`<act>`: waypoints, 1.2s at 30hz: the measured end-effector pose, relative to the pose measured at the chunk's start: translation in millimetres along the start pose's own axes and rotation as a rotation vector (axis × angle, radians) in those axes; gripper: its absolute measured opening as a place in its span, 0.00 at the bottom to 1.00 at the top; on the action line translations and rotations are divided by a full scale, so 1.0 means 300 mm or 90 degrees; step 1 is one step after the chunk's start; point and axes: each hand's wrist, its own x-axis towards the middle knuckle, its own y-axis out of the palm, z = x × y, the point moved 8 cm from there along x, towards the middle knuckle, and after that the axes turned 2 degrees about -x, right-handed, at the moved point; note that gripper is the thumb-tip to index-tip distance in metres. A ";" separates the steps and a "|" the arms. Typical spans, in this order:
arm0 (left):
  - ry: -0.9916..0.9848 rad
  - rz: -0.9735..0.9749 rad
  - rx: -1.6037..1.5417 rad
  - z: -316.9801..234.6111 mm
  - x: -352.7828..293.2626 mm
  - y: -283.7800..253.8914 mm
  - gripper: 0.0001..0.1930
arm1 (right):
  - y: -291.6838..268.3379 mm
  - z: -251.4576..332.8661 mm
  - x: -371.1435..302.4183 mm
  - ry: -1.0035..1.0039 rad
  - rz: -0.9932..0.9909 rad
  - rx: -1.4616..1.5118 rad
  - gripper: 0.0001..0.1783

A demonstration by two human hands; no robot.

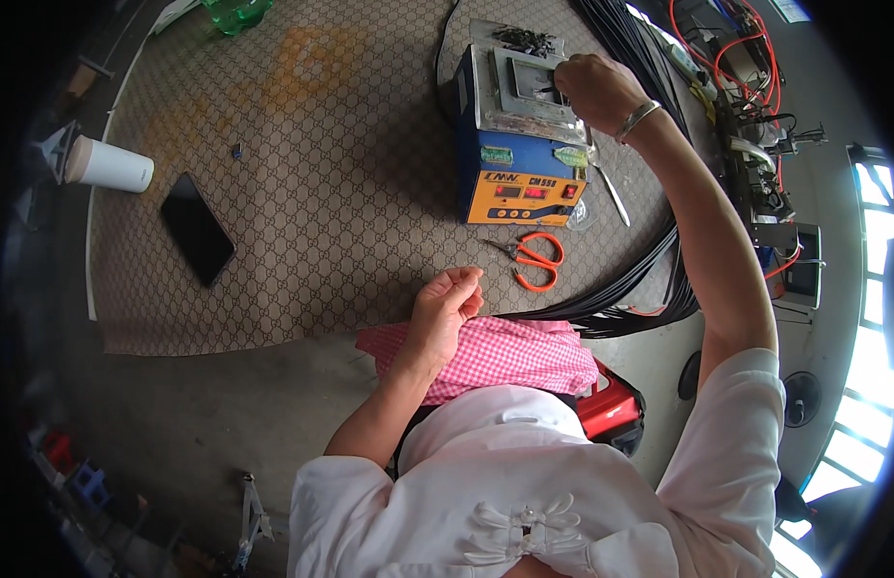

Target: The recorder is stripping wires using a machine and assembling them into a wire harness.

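A blue box with an orange front panel (522, 144) stands toward the far right of the table (322, 222), its small red displays lit. On its top is a square metal pan (506, 85), and the right hand (590, 89) is over the right side of that pan, fingers bent and drawn close together; a thin dark bit shows by the fingertips, but I cannot tell whether the hand grips it. A silver bracelet (640, 118) circles that wrist. Just beyond the pan lies a dark clump (524, 39). A slim silver tool (615, 199) lies right of the box, and orange-handled scissors (534, 259) lie just on its near side, blades pointing left. Nearer still, the left hand (449, 306) is at the table's near edge, loosely curled with thumb and forefinger meeting; whether anything is pinched there I cannot tell. Below it a pink checked cloth (510, 356) covers the lap. Black cables (649, 262) curve along the right side. Well to the left lie a dark phone (197, 231) and a white cup (110, 165) on its side or strongly slanted by the lens, with a green bottle (237, 13) at the far edge.
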 end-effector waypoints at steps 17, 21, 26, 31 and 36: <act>0.114 0.111 0.031 -0.170 -0.076 0.266 0.07 | 0.000 0.040 -0.375 0.178 0.099 1.234 0.12; 0.158 0.159 0.005 -0.203 -0.099 0.343 0.08 | -0.006 0.126 -0.449 0.098 0.129 1.423 0.09; 0.187 0.191 0.004 -0.216 -0.131 0.389 0.08 | -0.010 0.191 -0.517 0.107 0.101 1.536 0.05; 0.193 0.196 -0.017 -0.221 -0.159 0.403 0.10 | -0.011 0.213 -0.544 0.129 0.052 1.511 0.05; 0.162 0.203 -0.058 -0.220 -0.170 0.415 0.12 | -0.019 0.231 -0.556 0.137 0.038 1.498 0.06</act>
